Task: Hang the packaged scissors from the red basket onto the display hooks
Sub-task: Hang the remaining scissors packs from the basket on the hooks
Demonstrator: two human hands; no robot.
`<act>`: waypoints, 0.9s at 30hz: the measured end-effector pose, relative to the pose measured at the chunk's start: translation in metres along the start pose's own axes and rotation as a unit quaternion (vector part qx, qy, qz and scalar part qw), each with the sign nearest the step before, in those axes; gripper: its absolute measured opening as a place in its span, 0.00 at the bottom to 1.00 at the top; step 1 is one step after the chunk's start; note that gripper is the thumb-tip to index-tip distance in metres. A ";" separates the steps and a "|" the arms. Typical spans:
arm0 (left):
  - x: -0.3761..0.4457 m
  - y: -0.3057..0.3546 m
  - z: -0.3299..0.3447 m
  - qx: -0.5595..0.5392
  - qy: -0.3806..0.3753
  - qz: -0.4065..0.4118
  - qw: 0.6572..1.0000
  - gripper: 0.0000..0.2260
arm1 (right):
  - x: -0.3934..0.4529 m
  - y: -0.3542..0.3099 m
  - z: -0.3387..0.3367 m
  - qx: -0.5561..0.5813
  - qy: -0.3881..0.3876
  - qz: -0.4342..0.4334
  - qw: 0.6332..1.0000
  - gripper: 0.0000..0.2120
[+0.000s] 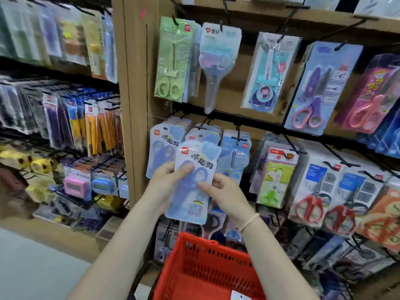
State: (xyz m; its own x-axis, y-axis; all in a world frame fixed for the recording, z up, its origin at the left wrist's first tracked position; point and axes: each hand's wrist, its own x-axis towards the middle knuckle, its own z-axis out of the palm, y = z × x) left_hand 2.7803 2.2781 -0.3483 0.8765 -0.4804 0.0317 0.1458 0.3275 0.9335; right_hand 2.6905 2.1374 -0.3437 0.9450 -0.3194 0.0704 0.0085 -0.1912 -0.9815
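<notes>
A pale blue scissors package (195, 169) is held upright in front of the display, gripped by both hands. My left hand (166, 182) grips its left edge with the thumb across the front. My right hand (220, 194) pinches its right edge. Just behind it hang matching blue packs on a hook (161, 148), and a black hook (200, 127) sticks out above the package's top. The red basket (207, 269) sits below my arms, with a white packet (239, 296) lying on its floor.
Many other packaged scissors hang on hooks: green ones (173, 59) at upper left, purple-pink ones (320, 87) and red-handled ones (324, 204) to the right. A brown upright board (135, 83) divides this display from stationery racks (65, 118) on the left.
</notes>
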 end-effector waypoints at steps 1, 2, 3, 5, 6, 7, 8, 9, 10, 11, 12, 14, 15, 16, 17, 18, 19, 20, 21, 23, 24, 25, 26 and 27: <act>0.002 -0.004 -0.005 0.016 0.011 0.004 1.000 0.06 | 0.003 0.004 0.005 0.002 0.017 0.001 1.000 0.07; 0.004 -0.008 -0.010 0.034 0.024 0.007 0.999 0.08 | 0.007 0.008 0.008 0.009 0.033 0.003 0.999 0.08; 0.007 -0.012 -0.014 0.047 0.036 0.008 0.998 0.09 | 0.010 0.012 0.009 0.019 0.046 0.007 0.999 0.08; 0.011 -0.017 -0.017 0.056 0.052 0.015 0.997 0.08 | 0.018 0.014 0.008 0.035 0.059 0.010 0.998 0.06; 0.013 -0.018 -0.017 0.050 0.056 0.018 0.997 0.07 | 0.023 0.014 0.008 0.035 0.062 0.007 0.997 0.06; 0.017 -0.018 -0.016 0.039 0.062 0.021 0.997 0.08 | 0.027 0.012 0.007 0.030 0.064 0.003 0.997 0.06; 0.020 -0.017 -0.014 0.030 0.067 0.025 0.997 0.08 | 0.032 0.009 0.007 0.027 0.066 0.000 0.997 0.06; 0.024 -0.015 -0.012 0.023 0.072 0.029 0.997 0.08 | 0.036 0.007 0.007 0.025 0.069 -0.001 0.997 0.06; 0.027 -0.014 -0.010 0.021 0.076 0.032 0.996 0.08 | 0.040 0.004 0.007 0.025 0.072 0.001 0.997 0.06; 0.031 -0.014 -0.010 0.017 0.079 0.032 0.996 0.08 | 0.044 0.002 0.007 0.025 0.075 0.004 0.997 0.06; 0.034 -0.015 -0.010 0.015 0.080 0.029 0.996 0.08 | 0.046 0.002 0.006 0.024 0.077 0.008 0.997 0.05; 0.038 -0.018 -0.011 0.013 0.078 0.023 0.997 0.07 | 0.050 0.002 0.006 0.015 0.079 0.012 0.997 0.05; 0.039 -0.019 -0.011 0.012 0.077 0.022 0.997 0.07 | 0.051 0.003 0.006 0.012 0.079 0.012 0.997 0.05; 0.040 -0.019 -0.012 0.010 0.075 0.023 0.997 0.06 | 0.051 0.005 0.006 0.012 0.081 0.012 0.997 0.05; 0.041 -0.019 -0.012 0.009 0.073 0.024 0.997 0.06 | 0.052 0.006 0.007 0.013 0.085 0.010 0.996 0.05; 0.042 -0.018 -0.011 0.012 0.071 0.027 0.997 0.05 | 0.052 0.007 0.007 0.013 0.090 0.009 0.996 0.05; 0.042 -0.017 -0.011 0.018 0.069 0.032 0.997 0.05 | 0.053 0.008 0.008 0.013 0.096 0.009 0.995 0.05; 0.044 -0.017 -0.010 0.027 0.067 0.037 0.997 0.05 | 0.053 0.008 0.009 0.013 0.103 0.009 0.995 0.05; 0.045 -0.017 -0.010 0.037 0.068 0.040 0.996 0.06 | 0.055 0.009 0.009 0.010 0.113 0.008 0.994 0.05; 0.048 -0.019 -0.009 0.069 0.077 0.056 0.993 0.09 | 0.056 0.010 0.010 -0.009 0.140 -0.001 0.990 0.07; 0.049 -0.021 -0.010 0.100 0.082 0.076 0.989 0.13 | 0.057 0.011 0.010 -0.035 0.160 -0.013 0.986 0.11; 0.051 -0.024 -0.012 0.142 0.082 0.105 0.981 0.17 | 0.056 0.012 0.011 -0.076 0.180 -0.032 0.980 0.17; 0.053 -0.028 -0.013 0.196 0.072 0.137 0.968 0.20 | 0.056 0.014 0.010 -0.124 0.197 -0.059 0.971 0.23; 0.055 -0.031 -0.015 0.258 0.058 0.166 0.950 0.22 | 0.057 0.017 0.009 -0.174 0.205 -0.089 0.959 0.28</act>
State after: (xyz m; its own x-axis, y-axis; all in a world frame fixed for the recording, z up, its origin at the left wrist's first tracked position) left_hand 2.8309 2.2532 -0.3811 0.8837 -0.3176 0.3436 -0.3657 -0.0106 0.9307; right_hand 2.7472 2.1245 -0.3576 0.7301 -0.5775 0.3652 -0.0199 -0.5522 -0.8335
